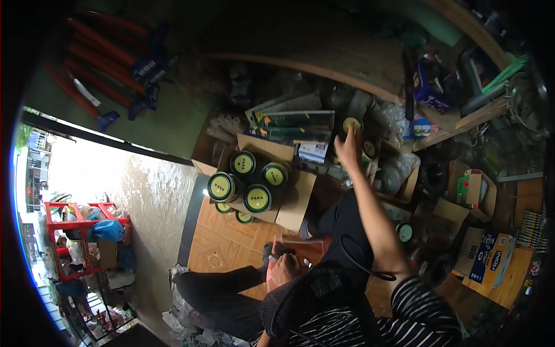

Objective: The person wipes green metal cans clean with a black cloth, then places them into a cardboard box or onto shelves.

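Striped sleeve (pixel 416 318) low in view, right hand (pixel 347 149) stretches out, fingers closing on a can (pixel 351 124) beyond the box (pixel 298 202) holding four cans (pixel 251 182), left hand (pixel 284 269) resting loosely, grip unclear.

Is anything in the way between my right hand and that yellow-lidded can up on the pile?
Nothing visible. The right hand is already at the can, fingers reaching its lower edge; whether it grips the can cannot be told. The left hand is low by the knee, away from it. The box of similar cans sits off to the side.
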Tool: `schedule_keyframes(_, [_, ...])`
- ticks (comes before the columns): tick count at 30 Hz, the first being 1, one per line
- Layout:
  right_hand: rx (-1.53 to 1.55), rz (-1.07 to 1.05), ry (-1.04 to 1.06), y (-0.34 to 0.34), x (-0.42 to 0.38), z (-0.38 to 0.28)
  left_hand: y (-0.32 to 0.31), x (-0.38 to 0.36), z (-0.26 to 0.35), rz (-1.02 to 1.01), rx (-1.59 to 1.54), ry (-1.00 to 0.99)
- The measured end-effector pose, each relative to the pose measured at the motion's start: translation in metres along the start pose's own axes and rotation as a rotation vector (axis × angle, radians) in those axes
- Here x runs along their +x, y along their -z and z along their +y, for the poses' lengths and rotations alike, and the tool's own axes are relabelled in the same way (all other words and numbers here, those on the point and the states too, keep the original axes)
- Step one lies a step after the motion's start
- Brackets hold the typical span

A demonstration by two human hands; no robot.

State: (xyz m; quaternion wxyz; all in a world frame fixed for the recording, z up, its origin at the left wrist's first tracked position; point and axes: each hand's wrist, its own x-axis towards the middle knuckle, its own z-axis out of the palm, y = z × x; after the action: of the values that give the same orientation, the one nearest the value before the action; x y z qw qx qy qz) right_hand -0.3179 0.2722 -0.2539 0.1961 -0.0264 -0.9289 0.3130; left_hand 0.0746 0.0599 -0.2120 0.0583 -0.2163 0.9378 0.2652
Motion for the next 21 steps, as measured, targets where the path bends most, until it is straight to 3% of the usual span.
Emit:
schedule_keyframes(2, [0.316, -0.149, 0.033, 0.046, -0.056, -0.049, -0.01, 0.0, -0.004, 0.023, 0.034, -0.002])
schedule_keyframes(4, [0.532, -0.462, -0.219, 0.089, -0.128, -0.109, -0.001, 0.002, 0.006, 0.116, 0.042, -0.057])
schedule_keyframes(5, [0.697, -0.555, -0.211, 0.092, -0.171, -0.126, 0.007, 0.003, 0.008, 0.178, 0.056, -0.072])
schedule_keyframes(6, [0.602, -0.691, -0.125, 0.072, -0.222, -0.117, -0.001, 0.004, 0.0, 0.261, 0.053, -0.05])
schedule_keyframes(7, [0.393, -0.769, 0.095, 0.066, -0.267, -0.112, -0.006, 0.016, -0.005, 0.324, -0.198, 0.104])
schedule_keyframes(9, [0.516, -1.26, 0.018, 0.065, -0.295, -0.115, -0.003, 0.027, -0.006, 0.378, -0.719, 0.352])
schedule_keyframes(10, [0.545, -1.218, 0.03, 0.069, -0.295, -0.119, 0.009, 0.031, -0.011, 0.403, -0.998, 0.296])
schedule_keyframes(11, [0.571, -1.177, 0.037, 0.087, -0.286, -0.133, 0.022, 0.034, -0.007, 0.39, -1.127, 0.337])
schedule_keyframes(13, [0.684, -1.173, -0.006, 0.11, -0.269, -0.156, 0.067, 0.027, 0.019, 0.306, -1.305, 0.202])
schedule_keyframes(16, [0.774, -1.104, -0.043, 0.112, -0.267, -0.164, 0.106, 0.016, 0.031, 0.174, -1.326, 0.083])
schedule_keyframes(19, [0.694, -0.874, 0.138, 0.101, -0.276, -0.167, 0.132, 0.002, 0.022, 0.142, -1.245, -0.027])
schedule_keyframes(20, [0.732, -0.826, 0.124, 0.123, -0.269, -0.19, 0.121, 0.007, 0.001, 0.114, -1.216, -0.077])
schedule_keyframes(21, [0.623, -0.777, 0.239, 0.126, -0.265, -0.197, 0.111, 0.007, -0.017, 0.111, -1.215, -0.126])
